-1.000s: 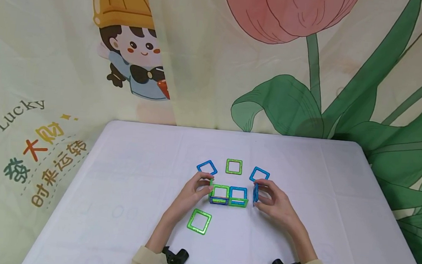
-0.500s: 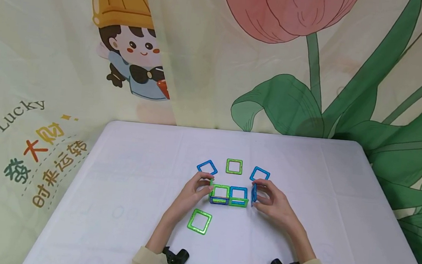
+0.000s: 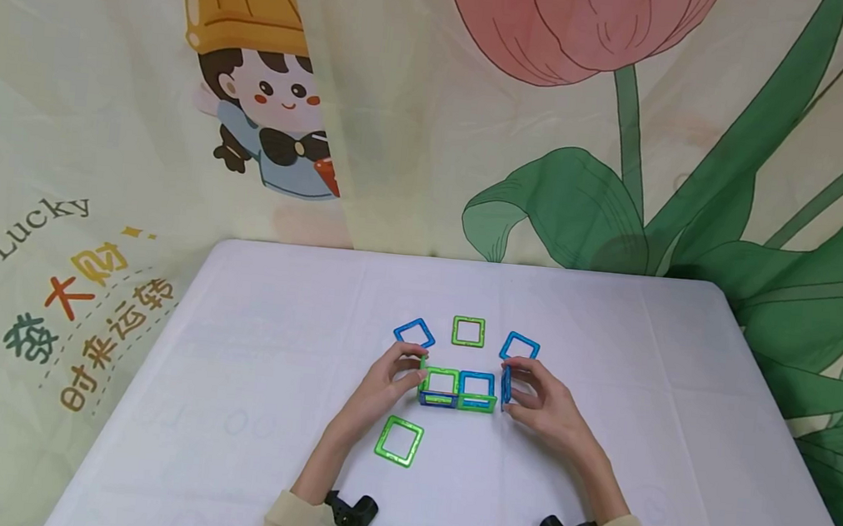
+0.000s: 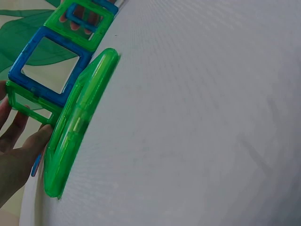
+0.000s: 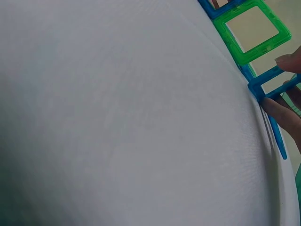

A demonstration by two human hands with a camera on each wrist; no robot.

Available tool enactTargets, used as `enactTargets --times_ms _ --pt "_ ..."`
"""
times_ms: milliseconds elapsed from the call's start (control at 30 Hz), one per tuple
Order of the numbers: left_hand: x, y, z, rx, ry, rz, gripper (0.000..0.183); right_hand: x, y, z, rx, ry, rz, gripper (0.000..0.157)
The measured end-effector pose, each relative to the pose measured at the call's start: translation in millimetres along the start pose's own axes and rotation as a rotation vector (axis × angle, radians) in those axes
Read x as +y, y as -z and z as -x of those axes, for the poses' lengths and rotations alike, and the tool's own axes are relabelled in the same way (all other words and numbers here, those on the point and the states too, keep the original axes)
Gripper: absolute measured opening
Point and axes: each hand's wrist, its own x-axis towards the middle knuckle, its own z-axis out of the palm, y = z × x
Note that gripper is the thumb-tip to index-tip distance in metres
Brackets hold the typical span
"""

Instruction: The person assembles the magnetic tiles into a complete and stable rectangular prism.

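Note:
In the head view, a row of joined square magnetic tiles stands mid-table, with a blue tile (image 3: 437, 400) and a green tile (image 3: 476, 404) along its front. My left hand (image 3: 395, 373) pinches the upright green end tile (image 4: 35, 93) at the row's left end, thumb low on its edge. On the other side my right hand (image 3: 547, 398) holds a blue square magnetic tile (image 3: 506, 384) upright by its edges, a narrow gap from the row's right end. The right wrist view shows this blue tile's corner (image 5: 256, 87) close beside the green front tile (image 5: 235, 42).
Behind the row lie a blue tile (image 3: 414, 332), a green tile (image 3: 468, 331) and another blue tile (image 3: 520, 345). A loose green tile (image 3: 399, 441) lies in front, at the left. All rest on a white-covered table (image 3: 297, 311) against a printed cloth backdrop (image 3: 403, 128).
My right hand has moved slightly left, bringing the blue tile closer to the row's right end. My left hand stays at the left end tile.

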Motion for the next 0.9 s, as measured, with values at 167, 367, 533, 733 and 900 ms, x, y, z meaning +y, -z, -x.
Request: enactTargets --times_ms 167,367,533,733,900 --pt "0.0 -0.7 -1.3 0.000 -0.002 0.003 0.039 1.6 0.4 -0.8 0.002 0.013 0.003 0.070" --pt "-1.0 -0.8 -2.1 0.001 -0.006 0.001 0.039 1.4 0.8 -1.3 -0.002 0.014 0.009 0.070" --pt "-0.9 -0.9 -1.9 0.003 -0.012 -0.006 0.039 0.6 1.3 -1.8 -0.009 0.008 0.000 0.070" --pt "-1.4 -0.7 -1.9 0.000 -0.012 -0.002 0.039 0.3 1.0 -1.9 -0.020 0.009 -0.009 0.070" --pt "-2.0 -0.9 -2.3 -0.002 -0.014 -0.004 0.039 1.4 0.1 -2.3 -0.025 0.020 -0.012 0.070"
